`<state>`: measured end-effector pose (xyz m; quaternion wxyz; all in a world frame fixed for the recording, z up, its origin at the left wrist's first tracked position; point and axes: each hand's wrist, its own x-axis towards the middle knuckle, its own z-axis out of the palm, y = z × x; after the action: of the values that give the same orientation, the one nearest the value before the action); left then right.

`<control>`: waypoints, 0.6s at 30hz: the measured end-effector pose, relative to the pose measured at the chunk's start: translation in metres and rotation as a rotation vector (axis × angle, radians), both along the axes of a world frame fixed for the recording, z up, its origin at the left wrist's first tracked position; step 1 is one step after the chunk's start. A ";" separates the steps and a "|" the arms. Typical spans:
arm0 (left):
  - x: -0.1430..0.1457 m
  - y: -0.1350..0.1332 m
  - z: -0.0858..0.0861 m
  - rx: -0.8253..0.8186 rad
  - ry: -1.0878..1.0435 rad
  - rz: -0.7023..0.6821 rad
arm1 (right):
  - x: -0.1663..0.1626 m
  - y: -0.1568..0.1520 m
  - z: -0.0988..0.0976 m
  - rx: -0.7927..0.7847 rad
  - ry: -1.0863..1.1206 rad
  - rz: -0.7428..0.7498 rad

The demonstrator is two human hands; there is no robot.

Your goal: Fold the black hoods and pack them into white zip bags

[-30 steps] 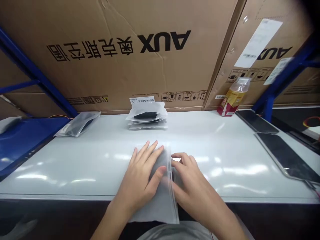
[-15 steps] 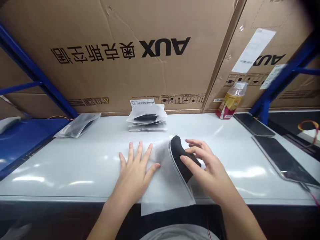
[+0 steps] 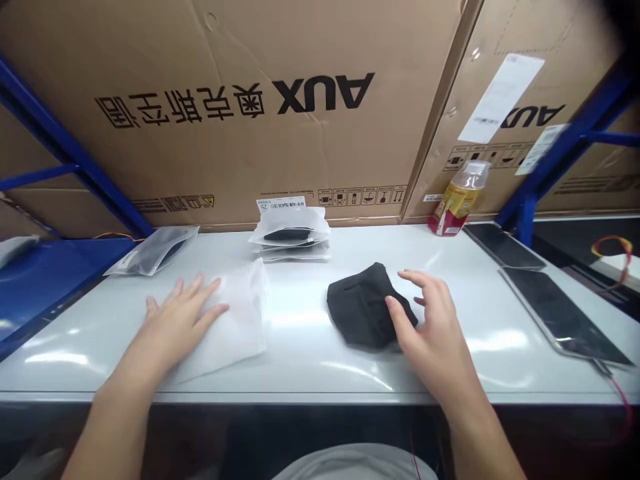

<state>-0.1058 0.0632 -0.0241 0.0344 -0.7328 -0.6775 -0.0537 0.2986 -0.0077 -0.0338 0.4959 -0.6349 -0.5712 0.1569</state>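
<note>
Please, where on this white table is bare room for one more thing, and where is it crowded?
There is bare room on the white table between the frosted bag and the black fabric piece, and in front of the stacked bagged items. It is crowded at right, around the right hand and dark panels.

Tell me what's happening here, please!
A person is working at a white table with bare hands. Their left hand lies flat on a see-through white zip bag. Their right hand touches a soft black bundle lying outside the bag. Farther back sits a stack of bagged black items.
</note>
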 end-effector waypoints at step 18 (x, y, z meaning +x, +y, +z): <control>0.128 -0.055 0.021 0.032 -0.182 -0.532 | -0.058 0.003 0.006 -0.061 0.555 0.362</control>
<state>0.0219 0.0084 -0.0030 -0.0301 -0.8764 -0.4606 -0.1371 0.2401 -0.0050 -0.0280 0.5774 -0.4707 -0.5130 0.4265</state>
